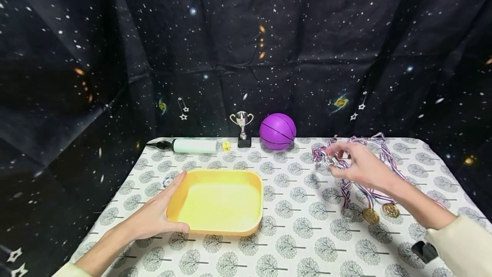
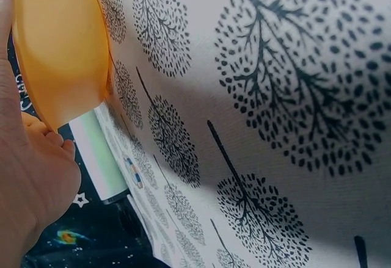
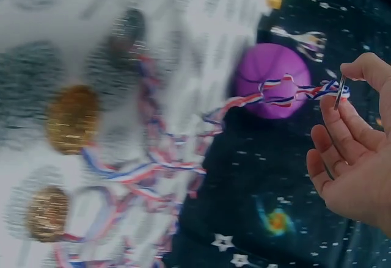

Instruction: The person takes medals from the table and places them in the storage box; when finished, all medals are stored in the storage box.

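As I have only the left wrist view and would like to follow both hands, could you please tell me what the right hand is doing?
Observer: The right hand pinches a silver medal between thumb and fingers.
Operator: Thank you; do any other medals lie on the cloth?
Observer: Yes, at least two gold medals and a second silver one.
Operator: And what is beside the pump, please?
Observer: In the head view, a yellow cube sits just to its right.
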The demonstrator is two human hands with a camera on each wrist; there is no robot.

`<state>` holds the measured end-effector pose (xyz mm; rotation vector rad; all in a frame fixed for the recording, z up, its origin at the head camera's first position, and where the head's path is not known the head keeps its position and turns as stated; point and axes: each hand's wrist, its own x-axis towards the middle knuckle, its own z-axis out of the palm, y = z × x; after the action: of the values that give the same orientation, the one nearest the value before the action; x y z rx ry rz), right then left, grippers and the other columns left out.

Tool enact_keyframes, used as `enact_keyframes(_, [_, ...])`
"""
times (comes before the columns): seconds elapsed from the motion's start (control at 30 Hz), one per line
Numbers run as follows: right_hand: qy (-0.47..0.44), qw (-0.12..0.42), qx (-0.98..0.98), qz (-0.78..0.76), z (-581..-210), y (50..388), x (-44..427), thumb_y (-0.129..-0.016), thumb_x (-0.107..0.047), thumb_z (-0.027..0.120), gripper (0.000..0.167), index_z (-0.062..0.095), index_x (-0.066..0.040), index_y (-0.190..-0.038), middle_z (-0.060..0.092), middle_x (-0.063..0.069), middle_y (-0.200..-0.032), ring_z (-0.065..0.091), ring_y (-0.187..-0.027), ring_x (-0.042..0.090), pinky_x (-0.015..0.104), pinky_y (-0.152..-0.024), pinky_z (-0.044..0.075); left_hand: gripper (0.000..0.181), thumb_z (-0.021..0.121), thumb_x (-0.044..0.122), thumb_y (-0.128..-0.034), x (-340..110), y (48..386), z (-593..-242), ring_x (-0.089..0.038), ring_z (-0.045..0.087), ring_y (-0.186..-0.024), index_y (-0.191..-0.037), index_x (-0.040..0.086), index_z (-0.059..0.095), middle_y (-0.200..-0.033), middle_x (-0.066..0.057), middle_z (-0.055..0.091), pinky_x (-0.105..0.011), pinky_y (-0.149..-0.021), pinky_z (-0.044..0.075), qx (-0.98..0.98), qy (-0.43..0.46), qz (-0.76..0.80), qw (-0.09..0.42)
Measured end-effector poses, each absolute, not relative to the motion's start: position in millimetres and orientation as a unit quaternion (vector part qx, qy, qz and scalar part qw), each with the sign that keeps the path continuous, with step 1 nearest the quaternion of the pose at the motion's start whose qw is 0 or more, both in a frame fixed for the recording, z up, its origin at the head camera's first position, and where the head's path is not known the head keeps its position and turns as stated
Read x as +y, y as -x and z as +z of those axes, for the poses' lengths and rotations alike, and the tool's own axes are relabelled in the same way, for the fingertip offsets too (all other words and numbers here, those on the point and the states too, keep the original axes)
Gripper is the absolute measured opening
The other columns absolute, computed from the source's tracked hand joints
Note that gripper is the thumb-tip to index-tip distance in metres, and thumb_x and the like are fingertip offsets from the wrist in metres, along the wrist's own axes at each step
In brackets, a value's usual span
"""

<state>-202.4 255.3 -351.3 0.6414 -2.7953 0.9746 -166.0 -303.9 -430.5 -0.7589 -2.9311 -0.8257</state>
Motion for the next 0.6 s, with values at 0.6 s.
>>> enact_keyframes(0.6, [-0.264, 0.082, -0.894, 0.354, -273.2, 227.7, 180.3, -0.088, -0.019, 0.085, 0.029, 0.078, -0.014, -0.116, 0.07, 0.002, -0.096, 0.059, -0.08, 0.023, 0.028, -0.068, 0.048, 0.14, 0.089, 0.07, -0.0714, -304.3, 165.4, -429.0, -0.044, 0.03, -0.155, -0.172, 0.013, 0.01, -0.176, -0.015, 0.016, -0.066, -0.12, 0.031, -0.936, 0.238, -0.258, 0.001])
